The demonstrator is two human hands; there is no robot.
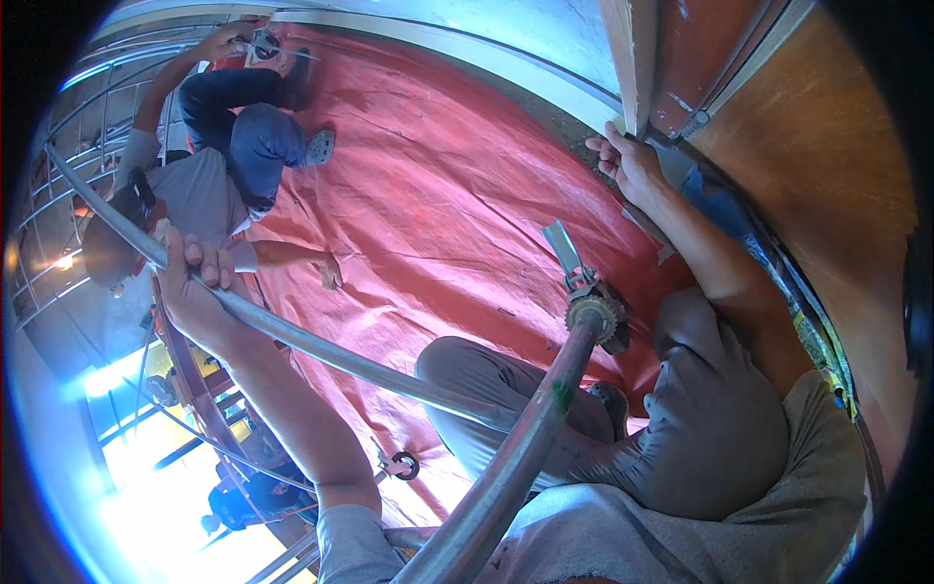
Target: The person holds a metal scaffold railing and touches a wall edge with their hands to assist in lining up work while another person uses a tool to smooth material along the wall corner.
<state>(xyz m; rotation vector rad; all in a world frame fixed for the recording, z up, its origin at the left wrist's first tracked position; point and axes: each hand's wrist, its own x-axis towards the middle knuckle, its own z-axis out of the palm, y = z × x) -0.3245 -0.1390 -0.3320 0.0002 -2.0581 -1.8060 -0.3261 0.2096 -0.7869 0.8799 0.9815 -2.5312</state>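
My left hand (pixel 199 287) is wrapped round a grey metal pipe (pixel 321 348), which slants from the upper left down to the middle. It meets a thicker metal pipe (pixel 540 419) that rises from the lower edge. On that pipe's far end sits a caster-like fitting (pixel 595 310) with a toothed ring and a pale flat metal tab (pixel 561 249). Over at the upper right, my right hand (pixel 630 167) is beside the foot of a wooden post (pixel 632 68). Its fingers are loosely bent and apart, and I see nothing in them.
A red tarp (pixel 438 195) covers the floor. At the upper left a co-worker (pixel 195 185) sits with one hand near another caster (pixel 265 46). A black-wheeled caster (pixel 404 465) rests on the tarp near my left forearm. A brown wooden panel (pixel 827 195) stands close on the right.
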